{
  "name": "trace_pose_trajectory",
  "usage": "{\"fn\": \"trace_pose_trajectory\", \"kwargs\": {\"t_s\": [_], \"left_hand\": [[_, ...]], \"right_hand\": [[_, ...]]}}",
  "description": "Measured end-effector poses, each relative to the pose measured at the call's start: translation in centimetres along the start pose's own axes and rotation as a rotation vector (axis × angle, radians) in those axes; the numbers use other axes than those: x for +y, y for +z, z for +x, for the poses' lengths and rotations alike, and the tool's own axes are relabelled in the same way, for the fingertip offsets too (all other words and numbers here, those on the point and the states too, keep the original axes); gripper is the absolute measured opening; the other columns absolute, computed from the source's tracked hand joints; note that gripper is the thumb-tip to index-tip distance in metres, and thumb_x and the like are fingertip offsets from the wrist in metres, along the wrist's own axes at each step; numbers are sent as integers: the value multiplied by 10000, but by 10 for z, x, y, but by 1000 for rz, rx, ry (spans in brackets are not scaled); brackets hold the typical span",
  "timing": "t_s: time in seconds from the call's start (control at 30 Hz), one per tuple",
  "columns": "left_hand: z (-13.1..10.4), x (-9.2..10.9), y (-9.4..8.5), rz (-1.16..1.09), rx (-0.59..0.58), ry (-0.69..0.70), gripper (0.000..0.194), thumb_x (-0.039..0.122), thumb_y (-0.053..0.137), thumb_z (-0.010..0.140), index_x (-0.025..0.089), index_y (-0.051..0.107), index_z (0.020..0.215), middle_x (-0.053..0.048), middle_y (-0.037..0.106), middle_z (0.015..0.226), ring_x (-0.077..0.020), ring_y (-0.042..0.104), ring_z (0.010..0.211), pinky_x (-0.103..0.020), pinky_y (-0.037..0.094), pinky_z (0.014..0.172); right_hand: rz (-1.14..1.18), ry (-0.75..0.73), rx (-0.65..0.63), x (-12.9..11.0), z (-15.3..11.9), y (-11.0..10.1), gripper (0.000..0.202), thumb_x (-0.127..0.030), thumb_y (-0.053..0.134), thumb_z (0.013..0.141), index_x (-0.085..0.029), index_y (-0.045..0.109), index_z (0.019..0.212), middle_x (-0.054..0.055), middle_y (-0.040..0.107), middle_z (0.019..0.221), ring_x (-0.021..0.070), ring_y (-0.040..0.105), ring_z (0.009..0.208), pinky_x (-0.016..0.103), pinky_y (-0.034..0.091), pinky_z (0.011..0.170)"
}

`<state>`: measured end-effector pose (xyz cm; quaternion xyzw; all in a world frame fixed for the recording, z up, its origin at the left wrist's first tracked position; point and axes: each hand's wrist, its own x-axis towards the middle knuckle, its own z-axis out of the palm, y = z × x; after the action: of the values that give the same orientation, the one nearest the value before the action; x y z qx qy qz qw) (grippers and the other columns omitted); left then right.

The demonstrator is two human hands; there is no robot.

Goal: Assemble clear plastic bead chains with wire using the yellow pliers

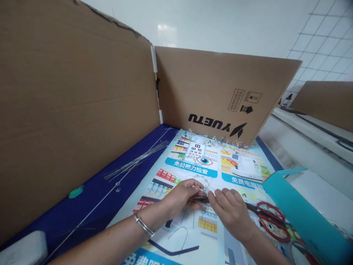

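Note:
My left hand, with a silver bangle on its wrist, is closed in a pinch on a thin wire piece with small clear beads. Close by on the right, my right hand has its fingers wrapped round a dark-tipped tool, probably pliers, whose tip reaches toward the left fingers. Both hands are over the printed poster sheet. Red-handled scissors lie just right of my right hand, their blades partly behind it.
Cardboard panels stand at the back and left. Beaded wire pieces line the poster's far edge. Loose wires lie on the blue cloth. A teal box is at right, a tape roll near it, a white object lower left.

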<state>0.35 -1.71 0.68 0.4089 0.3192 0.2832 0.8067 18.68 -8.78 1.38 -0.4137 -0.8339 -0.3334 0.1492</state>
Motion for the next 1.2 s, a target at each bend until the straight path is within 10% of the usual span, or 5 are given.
{"fn": "trace_pose_trajectory", "kwargs": {"t_s": [1.2], "left_hand": [[-3, 2, 2, 67, 29, -78, 189, 278, 546, 790, 123, 535, 896, -79, 598, 780, -175, 599, 736, -283, 513, 572]], "right_hand": [[22, -39, 15, -3, 0, 3, 238, -118, 532, 798, -157, 580, 1028, 66, 604, 905, 185, 498, 827, 351, 355, 700]]}}
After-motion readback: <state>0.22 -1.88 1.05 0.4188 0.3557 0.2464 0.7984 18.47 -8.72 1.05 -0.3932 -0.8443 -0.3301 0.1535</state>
